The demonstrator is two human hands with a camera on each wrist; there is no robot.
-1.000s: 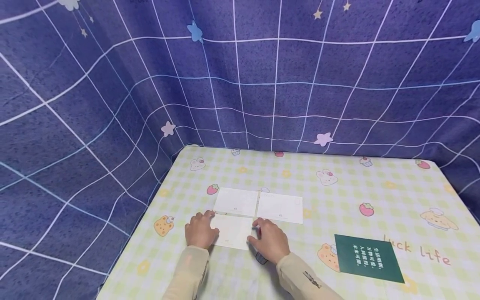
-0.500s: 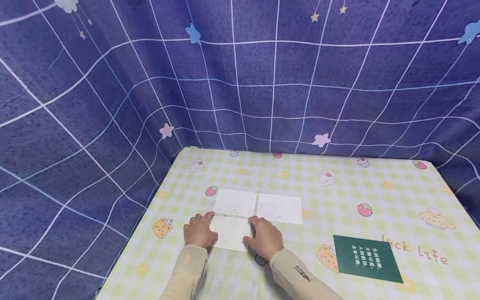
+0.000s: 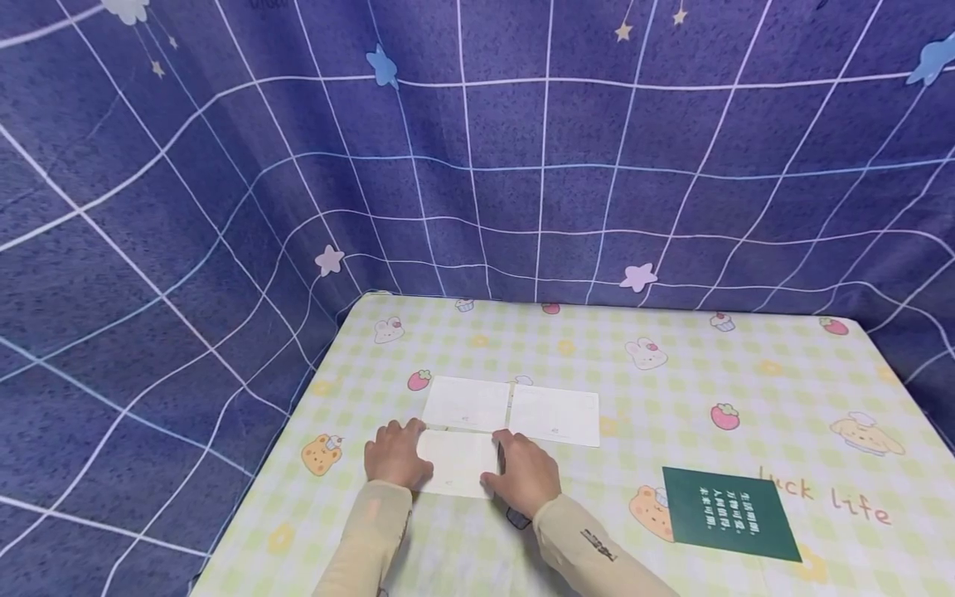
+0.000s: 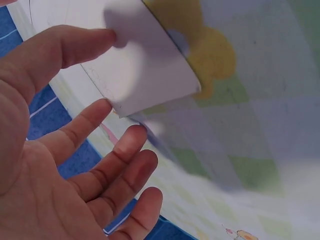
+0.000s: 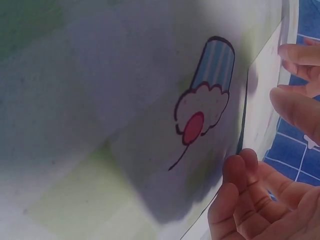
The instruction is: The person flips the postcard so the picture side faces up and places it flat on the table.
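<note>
A white postcard [image 3: 457,464] lies flat on the table between both hands. My left hand [image 3: 395,453] is at its left edge. In the left wrist view the thumb tip is over the postcard [image 4: 150,65], the index fingertip meets its corner, and the other fingers are loosely extended. At the right edge sits my right hand [image 3: 526,473], its fingertips near the upper right corner and its thumb lower down. The right wrist view shows fingertips [image 5: 235,170] beside the card edge. Two more white postcards, one back left [image 3: 466,402] and one back right [image 3: 555,416], lie just beyond.
A dark green card [image 3: 731,514] with white writing lies at the right front. The tabletop wears a checkered cloth [image 3: 582,348] printed with cartoon animals and strawberries. A blue grid-patterned curtain [image 3: 507,199] hangs behind the table and along its left.
My right hand has moved slightly left, its fingers now closer to the near postcard's right edge. My left hand has stayed almost still. The head view has shifted a little.
</note>
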